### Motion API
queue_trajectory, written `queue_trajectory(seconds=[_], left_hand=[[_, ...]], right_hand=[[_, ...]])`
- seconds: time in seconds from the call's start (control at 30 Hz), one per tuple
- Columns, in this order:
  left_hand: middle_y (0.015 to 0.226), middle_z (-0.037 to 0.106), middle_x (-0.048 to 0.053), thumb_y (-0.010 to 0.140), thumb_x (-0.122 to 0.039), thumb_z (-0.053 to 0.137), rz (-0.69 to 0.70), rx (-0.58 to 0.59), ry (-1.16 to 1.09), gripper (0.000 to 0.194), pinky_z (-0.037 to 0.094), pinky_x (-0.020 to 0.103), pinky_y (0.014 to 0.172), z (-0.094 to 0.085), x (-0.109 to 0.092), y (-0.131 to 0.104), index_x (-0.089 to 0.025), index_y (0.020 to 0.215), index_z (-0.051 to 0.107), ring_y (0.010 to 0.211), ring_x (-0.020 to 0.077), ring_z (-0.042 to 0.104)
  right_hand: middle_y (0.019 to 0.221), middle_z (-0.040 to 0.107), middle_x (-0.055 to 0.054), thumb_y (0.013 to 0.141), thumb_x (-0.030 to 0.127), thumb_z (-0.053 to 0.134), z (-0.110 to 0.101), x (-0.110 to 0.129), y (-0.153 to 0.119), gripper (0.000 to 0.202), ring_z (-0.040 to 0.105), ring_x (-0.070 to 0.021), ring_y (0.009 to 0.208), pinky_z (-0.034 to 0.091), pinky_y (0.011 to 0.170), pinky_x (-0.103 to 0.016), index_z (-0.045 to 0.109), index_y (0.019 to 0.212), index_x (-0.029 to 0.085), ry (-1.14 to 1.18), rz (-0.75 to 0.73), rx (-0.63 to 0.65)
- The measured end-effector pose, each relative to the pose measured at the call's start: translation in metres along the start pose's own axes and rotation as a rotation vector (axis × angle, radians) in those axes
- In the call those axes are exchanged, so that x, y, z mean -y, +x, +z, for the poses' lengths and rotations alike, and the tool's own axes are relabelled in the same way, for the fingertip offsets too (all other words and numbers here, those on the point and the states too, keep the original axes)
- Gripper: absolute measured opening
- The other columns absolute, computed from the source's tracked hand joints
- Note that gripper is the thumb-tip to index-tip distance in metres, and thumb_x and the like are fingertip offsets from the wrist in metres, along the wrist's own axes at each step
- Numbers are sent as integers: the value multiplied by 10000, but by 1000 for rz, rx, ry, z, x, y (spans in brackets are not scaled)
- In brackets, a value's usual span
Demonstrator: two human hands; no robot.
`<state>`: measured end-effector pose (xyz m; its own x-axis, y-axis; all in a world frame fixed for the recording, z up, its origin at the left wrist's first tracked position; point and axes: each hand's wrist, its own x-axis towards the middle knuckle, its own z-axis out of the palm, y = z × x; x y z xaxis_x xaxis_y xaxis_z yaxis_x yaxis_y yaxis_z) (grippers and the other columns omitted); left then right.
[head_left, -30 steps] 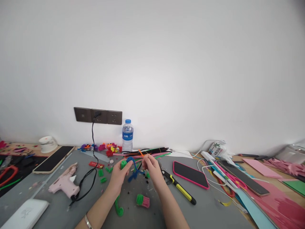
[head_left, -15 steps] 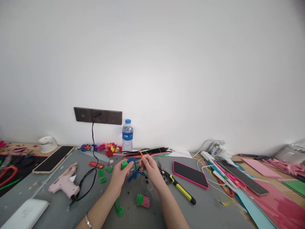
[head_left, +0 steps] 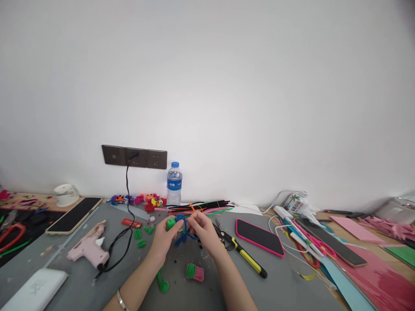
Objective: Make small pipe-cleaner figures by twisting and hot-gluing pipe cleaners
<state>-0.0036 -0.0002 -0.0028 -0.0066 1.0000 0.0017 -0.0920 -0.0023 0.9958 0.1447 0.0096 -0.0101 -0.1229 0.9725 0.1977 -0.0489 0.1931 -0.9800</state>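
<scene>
Bare hands (head_left: 205,231), silvery left bangle (head_left: 121,300)

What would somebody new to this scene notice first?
Probably the left hand, low in the middle, pinching a fuzzy green and blue piece, with the right hand close beside it. Behind them a water bottle stands by the wall. A pink glue gun lies to their left, a pink-edged phone to their right.
</scene>
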Motion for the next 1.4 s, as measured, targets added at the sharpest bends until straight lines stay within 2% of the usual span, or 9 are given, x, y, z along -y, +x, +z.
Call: queue_trajectory(seconds=[0.2, 0.43, 0.63, 0.73, 0.87, 1.03, 1.13, 1.23, 1.4], left_hand=[[474, 362, -98, 621, -517, 738, -9, -3, -14, 392, 268, 214, 464, 0, 3, 2, -201, 672, 511, 454, 94, 338], [481, 389, -87, 691, -513, 695, -13, 15, -35, 366, 299, 210, 468, 0, 1, 0, -191, 685, 521, 468, 91, 365], [528, 405, -103, 732, -505, 668, -5, 143, -73, 463, 279, 199, 435, 2, 4, 2, -205, 1057, 533, 434, 86, 349], [617, 447, -62, 794, -486, 567, 2, 225, -87, 322, 270, 203, 429, 2, 7, 3, -203, 948, 565, 473, 92, 367], [726, 540, -20, 782, -355, 566, 83, 268, 28, 185, 359, 227, 504, 1, 9, 4, -196, 875, 589, 541, 107, 431], [880, 633, 56, 791, -434, 587, 140, 271, 92, 300, 477, 275, 588, 1, 8, 4, -198, 978, 590, 768, 213, 604], [802, 646, 42, 822, -494, 545, 129, 283, 89, 377, 429, 245, 473, -1, 8, 4, -199, 1055, 565, 617, 185, 622], [645, 608, -12, 831, -536, 515, 103, 304, 104, 427, 324, 219, 376, -2, 7, 4, -191, 1080, 552, 374, 110, 494], [549, 501, -53, 794, -487, 585, 147, 253, 106, 368, 345, 224, 424, -1, 4, 4, -182, 999, 593, 423, 110, 442]], right_hand=[[534, 428, 35, 881, 591, 446, 3, -2, -2, 531, 396, -109, 508, 319, 535, -257, 416, 527, 197, -146, -36, 17], [631, 620, 9, 733, 528, 693, 7, 3, -5, 377, 561, -144, 592, 411, 585, -248, 516, 757, 197, 48, 81, 140], [496, 543, 44, 715, 578, 677, 2, 4, 0, 420, 437, -95, 445, 351, 482, -222, 510, 668, 195, 76, 48, -53], [458, 493, 54, 735, 574, 655, -3, 4, 1, 410, 388, -86, 422, 312, 457, -219, 570, 668, 179, 36, 14, -124], [482, 493, 41, 744, 604, 617, -7, 3, 3, 445, 382, -88, 430, 297, 456, -228, 633, 699, 162, 29, -11, -164], [495, 492, 42, 773, 590, 582, -8, 3, 2, 431, 370, -84, 437, 272, 459, -224, 632, 732, 163, 114, 16, -110], [424, 418, 74, 805, 520, 564, -5, 5, -1, 372, 287, -69, 399, 201, 436, -218, 595, 687, 169, 163, 72, -29], [375, 341, 97, 811, 474, 554, 0, 9, -5, 361, 228, -62, 379, 160, 434, -226, 535, 605, 177, 171, 96, 11], [371, 328, 94, 817, 441, 520, 6, 12, -6, 377, 239, -64, 379, 189, 443, -228, 492, 542, 185, 83, 97, 34]])
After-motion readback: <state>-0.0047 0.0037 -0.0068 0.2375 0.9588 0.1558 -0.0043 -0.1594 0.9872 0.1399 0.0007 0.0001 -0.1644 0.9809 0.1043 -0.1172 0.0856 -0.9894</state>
